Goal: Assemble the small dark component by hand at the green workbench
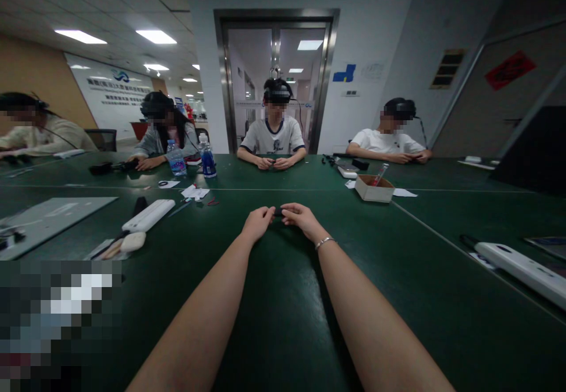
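Note:
Both my arms stretch forward over the dark green table point(283, 297). My left hand point(257, 222) and my right hand point(299, 217) meet at the table's middle, fingertips pinched on a small black object point(277, 211) held between them. The object is mostly hidden by my fingers, so its shape is unclear. A thin bracelet point(324, 241) circles my right wrist.
A small cardboard box point(374, 188) with a red-tipped tool stands ahead right. White power strips lie at left point(148, 215) and right point(524, 268). Two water bottles point(207, 157) and paper scraps sit ahead left. Several people with head cameras sit along the far edge.

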Demonstrator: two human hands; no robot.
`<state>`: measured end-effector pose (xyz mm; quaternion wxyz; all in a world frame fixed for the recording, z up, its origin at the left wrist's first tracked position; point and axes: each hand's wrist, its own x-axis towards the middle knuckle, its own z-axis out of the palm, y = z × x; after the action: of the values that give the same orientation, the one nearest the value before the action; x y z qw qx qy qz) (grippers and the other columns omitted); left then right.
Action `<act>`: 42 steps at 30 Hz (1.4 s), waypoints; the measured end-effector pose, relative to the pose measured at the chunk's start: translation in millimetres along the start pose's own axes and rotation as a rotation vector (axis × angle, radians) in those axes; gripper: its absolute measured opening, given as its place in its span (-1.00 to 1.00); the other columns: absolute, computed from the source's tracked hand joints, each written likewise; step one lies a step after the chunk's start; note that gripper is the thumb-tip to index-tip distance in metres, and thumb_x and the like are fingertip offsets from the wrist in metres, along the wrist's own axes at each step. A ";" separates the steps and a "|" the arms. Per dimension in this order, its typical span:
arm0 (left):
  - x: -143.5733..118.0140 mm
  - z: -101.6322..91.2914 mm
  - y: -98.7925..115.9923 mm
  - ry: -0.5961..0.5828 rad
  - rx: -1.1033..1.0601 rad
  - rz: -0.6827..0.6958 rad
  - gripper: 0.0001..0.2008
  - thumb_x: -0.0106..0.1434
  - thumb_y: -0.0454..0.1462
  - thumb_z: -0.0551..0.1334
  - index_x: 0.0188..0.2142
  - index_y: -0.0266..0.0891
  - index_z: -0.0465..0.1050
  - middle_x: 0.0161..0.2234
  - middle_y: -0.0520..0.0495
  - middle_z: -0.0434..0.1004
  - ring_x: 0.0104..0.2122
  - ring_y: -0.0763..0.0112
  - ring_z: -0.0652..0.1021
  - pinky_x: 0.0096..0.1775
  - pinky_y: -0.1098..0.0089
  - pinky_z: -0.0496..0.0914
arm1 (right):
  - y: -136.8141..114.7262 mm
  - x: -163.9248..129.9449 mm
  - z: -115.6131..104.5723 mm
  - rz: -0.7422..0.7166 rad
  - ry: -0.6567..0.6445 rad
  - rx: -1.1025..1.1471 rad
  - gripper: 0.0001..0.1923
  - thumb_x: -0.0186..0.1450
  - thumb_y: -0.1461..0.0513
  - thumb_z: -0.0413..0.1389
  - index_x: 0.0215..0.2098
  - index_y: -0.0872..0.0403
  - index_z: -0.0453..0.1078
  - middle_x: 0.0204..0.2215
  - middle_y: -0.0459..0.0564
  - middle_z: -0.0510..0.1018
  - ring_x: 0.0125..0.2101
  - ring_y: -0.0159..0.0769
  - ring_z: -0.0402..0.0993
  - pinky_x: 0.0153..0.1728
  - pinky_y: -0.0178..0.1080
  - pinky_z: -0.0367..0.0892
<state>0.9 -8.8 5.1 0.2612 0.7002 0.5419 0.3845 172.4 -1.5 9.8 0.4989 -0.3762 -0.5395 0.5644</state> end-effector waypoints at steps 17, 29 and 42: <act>3.9 2.1 -3.8 0.056 -0.242 0.111 -0.77 0.09 -0.22 0.25 -0.25 -0.25 0.44 -0.25 -0.09 0.50 -0.32 0.39 0.48 -0.24 0.39 0.37 | 1.9 4.3 0.9 0.056 0.087 -0.020 -0.90 0.18 0.30 0.21 -0.35 0.19 0.41 -0.59 -0.04 0.51 -0.61 -0.47 0.45 -0.60 -0.49 0.40; 11.1 8.5 -13.8 0.001 -0.322 0.059 -0.76 0.17 -0.16 0.18 -0.23 -0.25 0.41 -0.34 -0.08 0.50 -0.32 0.39 0.50 -0.27 0.39 0.36 | 2.4 4.4 1.5 0.063 0.099 -0.023 -0.95 0.21 0.34 0.17 -0.34 0.20 0.40 -0.57 -0.05 0.50 -0.62 -0.50 0.43 -0.58 -0.49 0.40; 10.5 8.0 -11.9 0.023 -0.301 0.002 -0.73 0.17 -0.13 0.16 -0.20 -0.24 0.40 -0.31 -0.08 0.49 -0.34 0.42 0.48 -0.31 0.42 0.35 | 3.0 4.9 1.4 0.055 0.086 -0.008 -0.94 0.18 0.34 0.20 -0.36 0.18 0.42 -0.55 -0.06 0.50 -0.61 -0.49 0.45 -0.59 -0.50 0.41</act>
<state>2.1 5.0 -6.1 0.3567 0.6491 0.4803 0.4699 169.5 3.2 7.5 0.5044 -0.4168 -0.5091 0.5591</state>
